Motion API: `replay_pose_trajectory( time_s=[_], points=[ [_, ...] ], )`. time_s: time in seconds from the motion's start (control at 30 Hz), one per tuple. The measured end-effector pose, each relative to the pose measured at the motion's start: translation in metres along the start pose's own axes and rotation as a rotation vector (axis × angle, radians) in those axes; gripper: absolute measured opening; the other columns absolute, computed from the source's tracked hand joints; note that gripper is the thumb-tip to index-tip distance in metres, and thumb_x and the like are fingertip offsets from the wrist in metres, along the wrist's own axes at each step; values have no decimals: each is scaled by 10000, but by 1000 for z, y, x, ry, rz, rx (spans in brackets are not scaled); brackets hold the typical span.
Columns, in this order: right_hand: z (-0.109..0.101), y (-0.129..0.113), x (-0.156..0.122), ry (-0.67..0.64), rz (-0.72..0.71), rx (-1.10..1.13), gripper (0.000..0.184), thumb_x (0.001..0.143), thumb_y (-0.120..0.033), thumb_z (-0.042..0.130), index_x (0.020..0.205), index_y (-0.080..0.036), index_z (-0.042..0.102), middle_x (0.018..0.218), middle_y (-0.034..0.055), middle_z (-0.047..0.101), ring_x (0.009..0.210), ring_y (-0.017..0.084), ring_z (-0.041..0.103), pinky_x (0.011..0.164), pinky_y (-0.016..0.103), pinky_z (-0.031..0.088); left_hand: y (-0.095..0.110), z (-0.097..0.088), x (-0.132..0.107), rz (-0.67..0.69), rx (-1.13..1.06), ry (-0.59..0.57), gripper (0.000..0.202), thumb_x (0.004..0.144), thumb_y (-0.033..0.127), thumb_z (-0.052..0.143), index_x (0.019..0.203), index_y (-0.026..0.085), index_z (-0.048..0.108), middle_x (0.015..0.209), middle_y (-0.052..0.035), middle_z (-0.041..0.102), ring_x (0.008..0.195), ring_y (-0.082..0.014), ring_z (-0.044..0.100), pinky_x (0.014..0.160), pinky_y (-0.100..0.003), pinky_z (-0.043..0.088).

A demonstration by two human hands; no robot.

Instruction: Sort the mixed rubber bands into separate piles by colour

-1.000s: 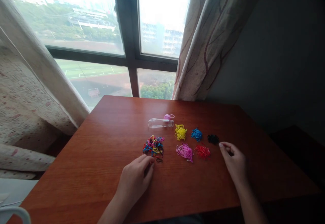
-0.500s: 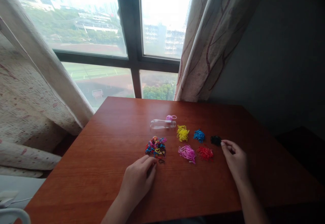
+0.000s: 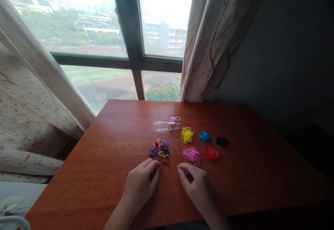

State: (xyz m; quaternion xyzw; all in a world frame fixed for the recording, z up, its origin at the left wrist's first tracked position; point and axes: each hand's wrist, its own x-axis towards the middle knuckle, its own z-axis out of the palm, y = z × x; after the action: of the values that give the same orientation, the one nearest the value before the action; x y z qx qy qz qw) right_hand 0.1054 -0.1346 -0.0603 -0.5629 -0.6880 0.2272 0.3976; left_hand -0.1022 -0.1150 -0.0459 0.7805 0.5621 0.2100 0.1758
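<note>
My left hand [image 3: 143, 178] rests on the table at the near edge of a mixed pile of coloured rubber bands [image 3: 159, 150]. Its thumb and fingers are pinched together, and whatever they may hold is too small to make out. Right by its fingertips lies a single dark rubber band [image 3: 165, 164]. Across a small gap, my right hand [image 3: 195, 181] is closed with thumb and forefinger together; no band shows in it. It is just in front of the pink rubber bands [image 3: 192, 155].
Sorted piles lie to the right: yellow bands [image 3: 187, 135], blue bands [image 3: 204, 137], red bands [image 3: 211, 154] and black bands [image 3: 222, 141]. A clear bottle [image 3: 165, 126] lies on its side, with a pink cap with a loop [image 3: 173, 119] behind it. The wooden table [image 3: 104, 174] meets a window.
My right hand has moved left from the black pile to the middle, near the single dark band. My left hand has stayed in place. The view has shifted slightly.
</note>
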Motion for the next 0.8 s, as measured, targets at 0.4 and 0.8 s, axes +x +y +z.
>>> replay_pose_trajectory(
  time_s=[0.4, 0.8],
  points=[
    [8, 0, -4, -102, -66, -174, 167, 902, -152, 511, 893, -234, 657, 785, 3, 687, 707, 166, 636, 668, 253, 422, 1, 0, 0, 17, 32, 12, 173, 940, 251, 463, 907, 252, 633, 916, -4, 705, 823, -169, 678, 690, -252, 469],
    [6, -6, 0, -112, -44, -175, 182, 896, -133, 502, 887, -231, 656, 796, 2, 688, 724, 165, 638, 677, 251, 419, 2, -2, 11, -72, -32, 118, 156, 921, 273, 493, 946, 256, 646, 849, 18, 686, 672, -128, 643, 619, -226, 459]
  ],
)
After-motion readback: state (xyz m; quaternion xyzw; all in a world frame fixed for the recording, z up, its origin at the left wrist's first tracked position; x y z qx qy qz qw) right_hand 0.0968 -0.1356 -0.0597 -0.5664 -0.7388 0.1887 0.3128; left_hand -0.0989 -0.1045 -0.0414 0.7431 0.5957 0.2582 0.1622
